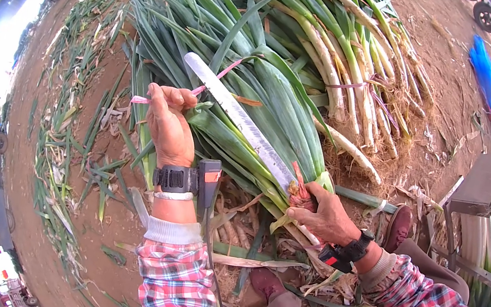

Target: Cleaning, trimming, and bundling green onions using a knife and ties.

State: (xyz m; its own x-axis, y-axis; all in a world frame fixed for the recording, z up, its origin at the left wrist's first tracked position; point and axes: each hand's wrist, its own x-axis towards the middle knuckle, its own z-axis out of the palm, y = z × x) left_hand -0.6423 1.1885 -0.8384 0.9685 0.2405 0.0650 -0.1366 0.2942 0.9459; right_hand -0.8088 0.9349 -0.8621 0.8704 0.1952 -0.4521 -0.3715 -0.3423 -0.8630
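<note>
My right hand (330, 217) is closed round the red, wrapped handle (301, 195) of a long knife. Its pale, straight blade (243, 126) points up and to the left, across a pile of leeks (284, 105) with broad green leaves. At the left edge of these leaves, my left hand (170, 123) has its fingers curled in a pinch on a pink tie string (226, 69). One end of the string pokes out left of the fingers, and the rest runs over the leaves past the blade's tip. Part of the knife handle is hidden by my right fingers.
More leeks with pale stems and hairy roots (386, 104) lie bundled beyond, on brown soil. Cut leaves (74, 128) litter the ground at left. A metal stand (475, 188) with leeks in it is at right, near blue plastic (488, 78). My shoes (267, 282) are among scraps.
</note>
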